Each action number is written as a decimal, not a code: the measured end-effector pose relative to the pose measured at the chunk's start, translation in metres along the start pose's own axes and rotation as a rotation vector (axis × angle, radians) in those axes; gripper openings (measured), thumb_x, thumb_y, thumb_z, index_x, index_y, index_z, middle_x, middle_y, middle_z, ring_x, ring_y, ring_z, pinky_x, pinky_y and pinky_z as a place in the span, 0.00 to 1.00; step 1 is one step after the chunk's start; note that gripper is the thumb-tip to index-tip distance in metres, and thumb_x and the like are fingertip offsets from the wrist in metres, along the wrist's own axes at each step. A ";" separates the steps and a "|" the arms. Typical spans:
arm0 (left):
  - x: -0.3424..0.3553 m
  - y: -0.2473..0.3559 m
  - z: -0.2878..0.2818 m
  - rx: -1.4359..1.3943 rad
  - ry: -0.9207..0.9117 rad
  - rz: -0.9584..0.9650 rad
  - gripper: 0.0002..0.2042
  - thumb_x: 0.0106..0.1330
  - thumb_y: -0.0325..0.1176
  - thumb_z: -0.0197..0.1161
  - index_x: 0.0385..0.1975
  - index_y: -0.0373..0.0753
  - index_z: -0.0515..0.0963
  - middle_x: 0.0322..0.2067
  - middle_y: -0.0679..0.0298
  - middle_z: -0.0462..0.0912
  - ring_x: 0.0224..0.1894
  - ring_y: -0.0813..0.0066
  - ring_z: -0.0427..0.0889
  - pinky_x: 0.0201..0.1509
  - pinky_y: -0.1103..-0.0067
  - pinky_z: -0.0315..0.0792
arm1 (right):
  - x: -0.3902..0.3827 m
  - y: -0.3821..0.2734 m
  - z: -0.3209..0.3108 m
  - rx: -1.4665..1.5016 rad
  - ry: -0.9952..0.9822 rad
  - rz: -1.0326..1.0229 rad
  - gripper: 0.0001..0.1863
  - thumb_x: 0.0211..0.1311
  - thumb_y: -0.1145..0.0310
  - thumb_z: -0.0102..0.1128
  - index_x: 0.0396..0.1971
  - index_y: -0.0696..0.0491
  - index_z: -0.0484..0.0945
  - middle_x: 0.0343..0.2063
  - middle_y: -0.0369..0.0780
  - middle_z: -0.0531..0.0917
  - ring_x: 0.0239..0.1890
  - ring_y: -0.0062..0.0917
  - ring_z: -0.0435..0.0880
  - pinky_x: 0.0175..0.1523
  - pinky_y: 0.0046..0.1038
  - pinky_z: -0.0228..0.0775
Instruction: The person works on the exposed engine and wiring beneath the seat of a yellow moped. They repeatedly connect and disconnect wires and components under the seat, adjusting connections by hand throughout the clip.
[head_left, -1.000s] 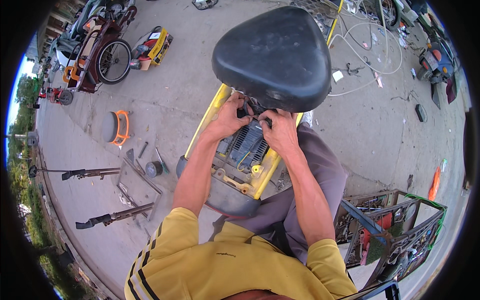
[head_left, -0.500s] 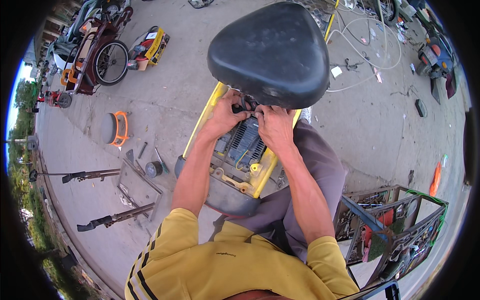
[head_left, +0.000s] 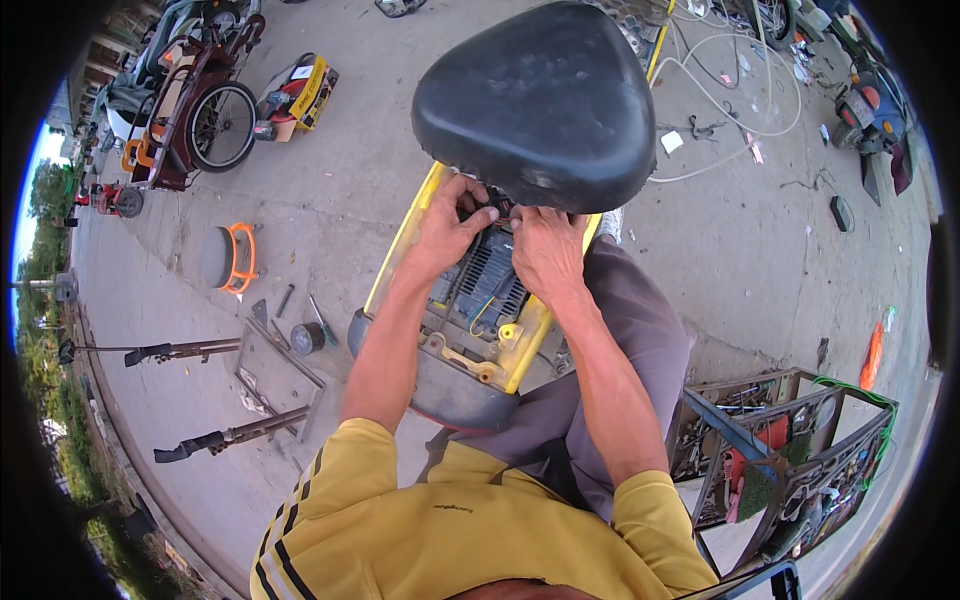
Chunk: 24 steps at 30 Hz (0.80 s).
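Observation:
Both my hands work just under the near edge of a black saddle [head_left: 540, 105] on a yellow-framed electric vehicle [head_left: 540, 335]. My left hand [head_left: 450, 228] is closed, thumb and fingers pinching dark wiring [head_left: 497, 205] in the gap below the saddle. Opposite it, my right hand [head_left: 547, 250] is closed too, its fingertips at the same wires and partly hidden by the saddle. Exactly which strand each hand grips is too small to tell. Below the hands lies a finned grey controller box [head_left: 490, 282] in the open frame, with a thin yellow-green wire [head_left: 483, 312] beside it.
Left on the concrete are an orange-legged round stool [head_left: 240, 258], a tape roll [head_left: 307, 338], a screwdriver [head_left: 322, 318] and a metal frame [head_left: 290, 380]. A tool-filled metal rack [head_left: 775, 460] stands by my right side. A pale hose [head_left: 797, 110] coils at far right.
My hands have shifted slightly against each other; the left thumb now points higher and the fingertips sit a little farther apart. The saddle has moved slightly up and left in the picture.

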<state>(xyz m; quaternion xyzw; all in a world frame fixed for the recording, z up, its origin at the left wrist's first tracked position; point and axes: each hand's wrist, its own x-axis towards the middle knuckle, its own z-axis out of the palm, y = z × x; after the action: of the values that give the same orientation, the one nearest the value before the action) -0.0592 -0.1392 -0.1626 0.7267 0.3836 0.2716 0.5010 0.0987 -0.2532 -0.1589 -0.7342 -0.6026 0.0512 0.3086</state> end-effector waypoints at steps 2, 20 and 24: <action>-0.002 -0.002 0.002 0.059 -0.001 0.081 0.12 0.67 0.21 0.76 0.47 0.35 0.82 0.45 0.66 0.78 0.43 0.75 0.76 0.48 0.75 0.74 | 0.000 0.000 0.002 -0.033 0.037 -0.021 0.07 0.71 0.70 0.61 0.45 0.53 0.84 0.49 0.44 0.85 0.62 0.42 0.81 0.71 0.55 0.57; -0.004 0.014 -0.002 0.336 -0.110 0.188 0.06 0.67 0.21 0.70 0.41 0.36 0.88 0.53 0.56 0.82 0.58 0.54 0.83 0.62 0.65 0.78 | -0.002 0.003 0.008 -0.115 0.019 -0.042 0.10 0.71 0.66 0.62 0.46 0.55 0.84 0.52 0.47 0.81 0.63 0.45 0.78 0.69 0.56 0.59; -0.005 0.019 -0.003 0.381 -0.126 0.179 0.05 0.65 0.23 0.71 0.39 0.35 0.88 0.54 0.55 0.81 0.60 0.53 0.82 0.64 0.65 0.77 | -0.002 -0.002 0.006 -0.150 0.054 -0.037 0.12 0.71 0.67 0.60 0.46 0.57 0.85 0.46 0.48 0.86 0.57 0.42 0.85 0.71 0.57 0.59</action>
<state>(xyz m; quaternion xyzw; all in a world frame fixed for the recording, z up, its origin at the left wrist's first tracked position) -0.0587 -0.1458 -0.1435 0.8550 0.3299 0.1915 0.3513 0.0938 -0.2525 -0.1633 -0.7450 -0.6098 -0.0196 0.2695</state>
